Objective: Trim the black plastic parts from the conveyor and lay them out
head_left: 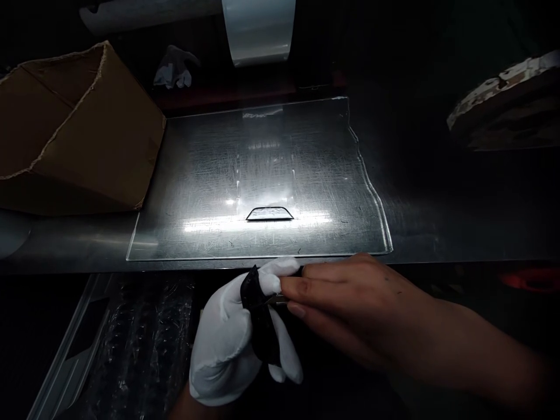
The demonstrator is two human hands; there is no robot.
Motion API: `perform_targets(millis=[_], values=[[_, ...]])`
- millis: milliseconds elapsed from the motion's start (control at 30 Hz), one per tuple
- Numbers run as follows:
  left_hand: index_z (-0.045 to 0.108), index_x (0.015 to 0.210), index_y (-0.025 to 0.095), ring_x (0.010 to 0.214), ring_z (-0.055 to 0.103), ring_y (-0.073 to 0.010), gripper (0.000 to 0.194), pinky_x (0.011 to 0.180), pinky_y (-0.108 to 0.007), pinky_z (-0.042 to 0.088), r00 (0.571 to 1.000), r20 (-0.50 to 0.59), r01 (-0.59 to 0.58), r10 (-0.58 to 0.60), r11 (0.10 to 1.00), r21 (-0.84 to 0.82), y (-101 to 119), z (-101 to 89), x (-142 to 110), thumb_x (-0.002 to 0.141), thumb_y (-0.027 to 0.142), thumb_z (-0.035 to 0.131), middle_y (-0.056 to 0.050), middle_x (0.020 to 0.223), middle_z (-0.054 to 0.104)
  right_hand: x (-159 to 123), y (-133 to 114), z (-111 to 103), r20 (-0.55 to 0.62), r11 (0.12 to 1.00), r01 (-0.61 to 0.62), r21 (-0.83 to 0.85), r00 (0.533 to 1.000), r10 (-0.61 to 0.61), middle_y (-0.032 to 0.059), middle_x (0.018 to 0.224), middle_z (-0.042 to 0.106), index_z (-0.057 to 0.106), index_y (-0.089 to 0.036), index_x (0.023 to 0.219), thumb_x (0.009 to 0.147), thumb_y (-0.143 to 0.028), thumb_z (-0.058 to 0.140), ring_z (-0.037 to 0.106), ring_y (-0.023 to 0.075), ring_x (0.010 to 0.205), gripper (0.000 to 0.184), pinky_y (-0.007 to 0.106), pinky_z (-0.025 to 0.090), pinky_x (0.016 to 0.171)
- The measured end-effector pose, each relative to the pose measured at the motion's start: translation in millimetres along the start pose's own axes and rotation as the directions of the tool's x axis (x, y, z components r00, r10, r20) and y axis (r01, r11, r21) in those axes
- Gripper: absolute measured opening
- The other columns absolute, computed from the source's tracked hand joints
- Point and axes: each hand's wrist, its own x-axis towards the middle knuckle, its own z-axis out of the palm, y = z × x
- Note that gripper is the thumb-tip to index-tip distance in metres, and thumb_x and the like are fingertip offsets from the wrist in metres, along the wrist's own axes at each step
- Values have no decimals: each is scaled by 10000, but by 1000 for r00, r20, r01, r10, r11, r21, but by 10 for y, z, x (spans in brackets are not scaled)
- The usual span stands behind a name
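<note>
My left hand (pixel 227 338), in a white glove, is wrapped round a black curved part (pixel 261 326) in front of the table's near edge. My bare right hand (pixel 350 297) reaches in from the right, its fingers pinched together against the gloved fingertips. Between the two hands shows a bit of a thin, metallic-looking piece (pixel 277 299); most of it is hidden by the right fingers, so its kind is unclear. Just beyond the hands, a small trapezoid piece with a dark outline (pixel 269 214) lies on a clear sheet (pixel 196 175).
A brown cardboard box (pixel 118 134) stands open at the left of the metal table (pixel 420 233). A white glove-like cloth (pixel 175 67) and a lit pale panel (pixel 260 32) are at the back. Below left sits a plastic-wrapped tray (pixel 140 344). A round, worn object (pixel 507 108) stands at right.
</note>
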Motion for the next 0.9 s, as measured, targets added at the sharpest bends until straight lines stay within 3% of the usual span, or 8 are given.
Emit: perform_targets(millis=[367, 500, 533, 667, 900], values=[[646, 1385, 203, 506, 622, -116, 450, 473, -167, 450, 1000, 19, -22, 23, 998, -61, -76, 82, 18, 1022, 464, 591, -29, 619, 698, -85, 42, -16, 22, 999, 35, -11, 999, -34, -20, 852, 691, 689, -236, 1318, 1086, -220, 538, 599, 100, 692, 276, 240, 416, 595], [694, 1328, 208, 511, 637, -80, 381, 458, -172, 453, 995, 7, -103, 104, 993, -61, -118, 95, 31, 1033, 416, 570, -82, 1001, 754, -87, 58, -4, 28, 999, 41, -23, 999, -41, -21, 816, 676, 698, -211, 1308, 1095, -233, 527, 581, 93, 662, 274, 242, 405, 588], [694, 1329, 205, 501, 627, -74, 383, 457, -172, 452, 993, 5, -115, 116, 991, -61, -125, 99, 32, 1035, 414, 565, -76, 989, 747, -90, 62, -2, 30, 999, 43, -14, 999, -42, -22, 815, 676, 699, -213, 1308, 1096, -235, 525, 583, 93, 662, 275, 242, 407, 593], [632, 1406, 168, 451, 542, -87, 471, 450, -158, 412, 996, 16, -90, 91, 994, -68, -149, 112, 25, 1041, 452, 542, -4, 591, 622, -114, 63, 1, 45, 999, 43, 6, 998, -43, -9, 827, 691, 704, -212, 1303, 1097, -248, 521, 595, 104, 678, 278, 249, 417, 612], [664, 1329, 151, 420, 451, -70, 420, 446, -170, 350, 991, 4, -130, 131, 990, -58, -206, 121, 25, 1049, 420, 505, -20, 588, 626, -139, 90, 23, 52, 999, 38, 15, 998, -39, 4, 857, 696, 701, -201, 1315, 1105, -264, 507, 608, 107, 703, 293, 249, 419, 631]])
